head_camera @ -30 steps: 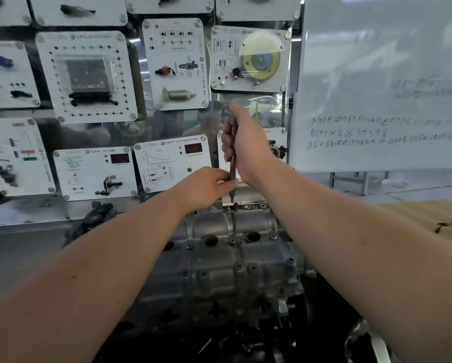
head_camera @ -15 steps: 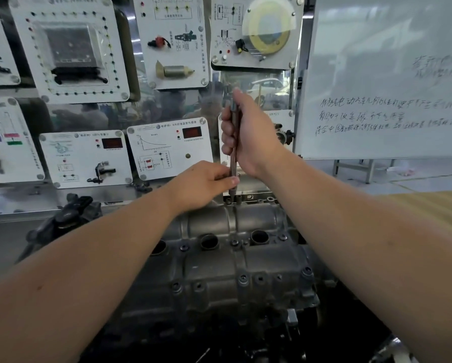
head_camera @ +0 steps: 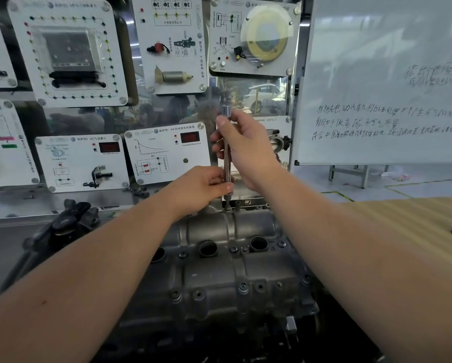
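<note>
A long thin metal extension rod (head_camera: 227,163) stands upright with a socket head at its top. Its lower tip sits on a bolt at the far edge of the grey engine cylinder head (head_camera: 219,273). My right hand (head_camera: 248,148) grips the rod's upper half, thumb near the top. My left hand (head_camera: 206,187) pinches the rod low down, just above the bolt.
Behind the engine stands a reflective panel (head_camera: 167,113) with several white sensor training boards. A whiteboard (head_camera: 381,82) with handwriting is at the right. A wooden tabletop (head_camera: 408,226) lies at the right, and a black part (head_camera: 70,221) sits left of the engine.
The view has tilted down slightly, so the boards sit higher in frame. My right hand has loosened and shifted on the rod, showing its socket top. The left hand stays at the rod's base.
</note>
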The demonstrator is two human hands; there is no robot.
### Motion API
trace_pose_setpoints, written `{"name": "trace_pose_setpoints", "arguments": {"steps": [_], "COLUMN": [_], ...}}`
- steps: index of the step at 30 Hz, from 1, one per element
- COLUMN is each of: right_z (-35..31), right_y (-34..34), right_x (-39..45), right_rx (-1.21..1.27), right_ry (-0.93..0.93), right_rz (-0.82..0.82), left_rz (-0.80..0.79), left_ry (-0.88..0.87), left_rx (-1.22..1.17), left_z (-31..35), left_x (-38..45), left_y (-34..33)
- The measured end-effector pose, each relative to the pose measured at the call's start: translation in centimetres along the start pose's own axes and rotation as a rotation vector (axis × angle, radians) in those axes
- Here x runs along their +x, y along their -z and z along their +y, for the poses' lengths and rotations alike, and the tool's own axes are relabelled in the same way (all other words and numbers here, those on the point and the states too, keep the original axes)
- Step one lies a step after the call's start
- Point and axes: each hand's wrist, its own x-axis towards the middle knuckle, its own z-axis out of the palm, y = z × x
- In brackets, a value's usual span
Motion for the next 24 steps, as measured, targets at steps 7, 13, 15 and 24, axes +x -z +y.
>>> {"name": "trace_pose_setpoints", "arguments": {"steps": [7, 13, 15, 24], "right_z": [0.74, 0.41, 0.27, 0.42], "right_y": [-0.13, 0.01, 0.18, 0.26], "right_x": [-0.8, -0.99, -1.04, -1.16], "right_rx": [-0.204, -0.181, -0.16, -0.091], "right_ry": [0.089, 0.064, 0.051, -0.002], "right_rz": [0.064, 0.032, 0.032, 0.036], "left_rz": [-0.014, -0.002, -0.014, -0.046], "left_ry": [0.019, 0.009, 0.009, 0.055], "left_rx": [-0.035, -0.032, -0.046, -0.083], "left_z": [-0.06, -0.01, 0.17, 0.43], "left_x": [-0.22, -0.26, -0.38, -0.66], "left_y": [0.06, -0.01, -0.07, 0.15]}}
